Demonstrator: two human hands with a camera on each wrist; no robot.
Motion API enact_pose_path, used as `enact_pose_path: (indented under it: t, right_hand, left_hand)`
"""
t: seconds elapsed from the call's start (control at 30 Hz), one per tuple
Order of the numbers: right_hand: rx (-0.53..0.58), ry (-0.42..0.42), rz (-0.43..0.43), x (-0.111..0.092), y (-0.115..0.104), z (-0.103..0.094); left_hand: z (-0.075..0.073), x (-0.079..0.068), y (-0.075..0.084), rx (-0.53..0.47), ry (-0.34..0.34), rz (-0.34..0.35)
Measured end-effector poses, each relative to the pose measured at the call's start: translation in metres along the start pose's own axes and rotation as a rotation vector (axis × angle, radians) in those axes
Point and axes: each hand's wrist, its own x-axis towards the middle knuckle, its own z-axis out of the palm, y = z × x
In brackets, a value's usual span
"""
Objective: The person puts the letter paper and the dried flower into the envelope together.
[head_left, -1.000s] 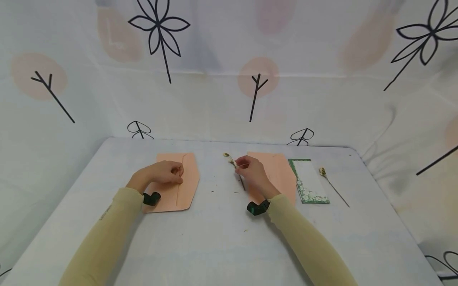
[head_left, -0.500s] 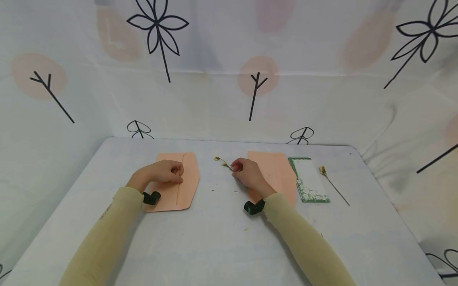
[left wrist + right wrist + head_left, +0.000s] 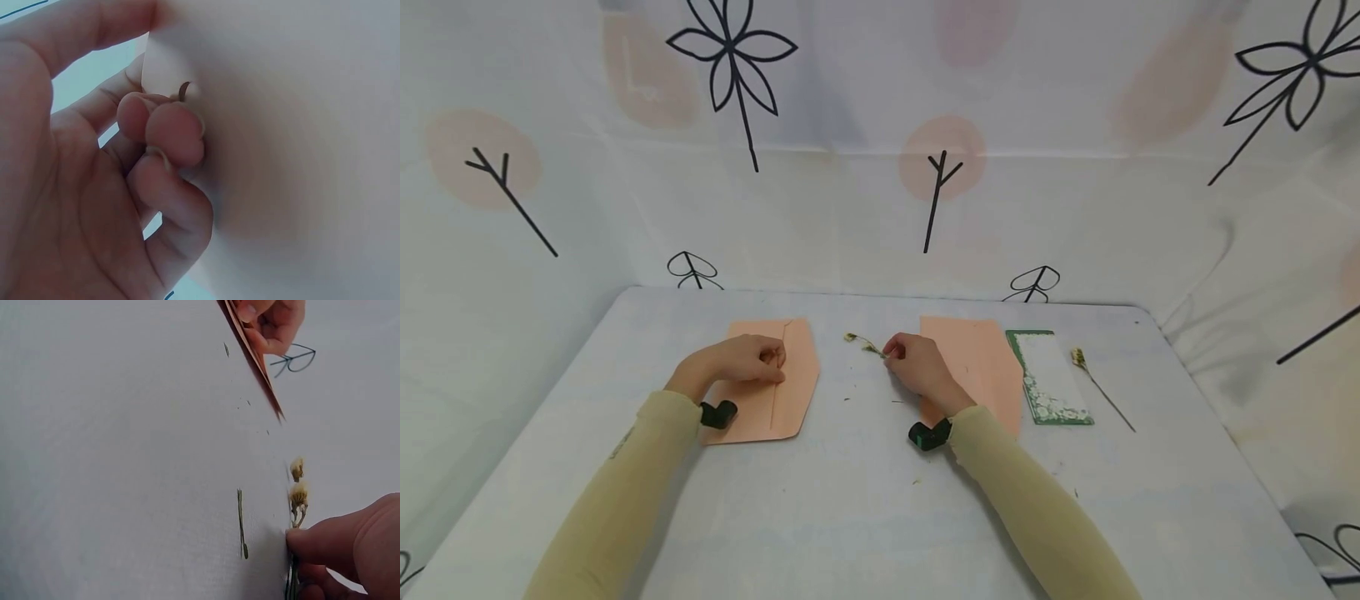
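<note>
In the head view my left hand (image 3: pixel 743 360) is over the left peach envelope (image 3: pixel 793 379). Its curled fingers grip the paper near the seam; the envelope's surface (image 3: pixel 300 150) fills much of the left wrist view. My right hand (image 3: pixel 919 367) pinches the stem of a dried flower sprig (image 3: pixel 863 342) between thumb and fingers, just left of the second peach envelope (image 3: pixel 973 358). Its small yellowish heads (image 3: pixel 299 494) stick out past the thumb in the right wrist view. The lower stem is partly hidden by the fingers.
Right of the second envelope lies a white card with a green floral border (image 3: pixel 1052 379). A single dried flower (image 3: pixel 1097 383) lies beyond it. Small plant scraps (image 3: pixel 242 525) are scattered on the white table (image 3: pixel 850 517); a printed cloth (image 3: pixel 850 208) hangs behind.
My right hand has shifted slightly left with the sprig, whose heads have swung left and a little lower. The left hand stays at the left envelope.
</note>
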Motion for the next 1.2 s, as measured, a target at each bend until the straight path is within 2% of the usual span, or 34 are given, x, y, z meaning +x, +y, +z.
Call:
enact_pose_path:
  t: [0.3, 0.53, 0.77, 1.0, 1.2]
  right_hand:
    - [0.065, -0.03, 0.037, 0.003, 0.005, -0.005]
    - [0.108, -0.087, 0.064, 0.009, 0.012, -0.011]
    - [0.212, -0.148, 0.131, 0.01, 0.009, -0.02]
    - [0.163, -0.172, 0.074, 0.008, 0.004, -0.024]
    - [0.188, -0.18, 0.039, 0.007, -0.002, -0.025]
  left_hand:
    - [0.0, 0.0, 0.0, -0.01, -0.005, 0.004]
    - [-0.001, 0.0, 0.001, -0.009, 0.002, 0.006]
    - [-0.002, 0.0, 0.0, -0.002, 0.001, 0.0]
    - [0.0, 0.002, -0.003, -0.007, -0.003, -0.012]
    - [0.001, 0.001, -0.002, -0.013, -0.007, -0.005]
